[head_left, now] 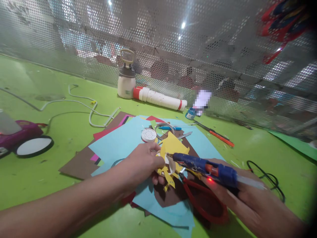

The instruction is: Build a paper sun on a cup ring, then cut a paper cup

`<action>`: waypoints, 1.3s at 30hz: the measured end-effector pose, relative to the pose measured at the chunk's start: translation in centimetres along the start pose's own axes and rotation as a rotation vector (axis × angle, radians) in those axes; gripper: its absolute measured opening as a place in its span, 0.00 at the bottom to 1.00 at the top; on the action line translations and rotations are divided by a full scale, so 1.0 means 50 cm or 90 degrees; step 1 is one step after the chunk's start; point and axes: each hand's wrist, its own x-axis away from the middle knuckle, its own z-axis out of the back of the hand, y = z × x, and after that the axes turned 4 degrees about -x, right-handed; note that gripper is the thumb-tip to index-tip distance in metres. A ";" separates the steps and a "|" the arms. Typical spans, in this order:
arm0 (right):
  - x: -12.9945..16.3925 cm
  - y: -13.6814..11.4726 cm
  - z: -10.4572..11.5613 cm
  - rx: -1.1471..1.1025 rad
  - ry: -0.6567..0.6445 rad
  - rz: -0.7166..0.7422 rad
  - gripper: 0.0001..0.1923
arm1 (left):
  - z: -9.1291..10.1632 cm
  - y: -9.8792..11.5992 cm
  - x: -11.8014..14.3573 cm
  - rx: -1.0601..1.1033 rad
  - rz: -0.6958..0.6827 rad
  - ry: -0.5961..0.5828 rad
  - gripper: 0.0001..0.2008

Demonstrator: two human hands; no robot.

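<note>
My left hand [146, 158] pinches a yellow paper piece [174, 144] that is wrapped about a white ring-like core. Its lower edge is cut into ragged strips. My right hand [237, 195] is wrapped around a blue glue gun [198, 162], whose red light glows. The nozzle points left and meets or almost meets the yellow paper; I cannot tell whether they touch. Red-handled scissors [213, 211] lie below the glue gun, partly hidden by it. Light blue paper sheets [116, 138] and brown sheets [79, 162] are spread beneath my hands.
Behind the papers stand a white sprayer bottle [126, 84], a white roll [162, 99] and a blue paint jar [190, 113]. A roll of tape [164, 130], a blue pen [169, 128] and an orange-handled tool [220, 138] lie nearby. White cable [91, 114] crosses the left; a perforated metal screen [160, 43] borders the table.
</note>
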 end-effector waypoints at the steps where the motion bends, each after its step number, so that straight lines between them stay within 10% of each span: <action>1: 0.001 -0.001 0.000 0.004 0.003 0.002 0.11 | 0.000 0.000 0.000 0.003 -0.001 -0.002 0.22; 39: 0.018 0.004 -0.001 0.079 -0.024 0.043 0.15 | -0.003 0.007 0.006 0.033 0.013 -0.015 0.19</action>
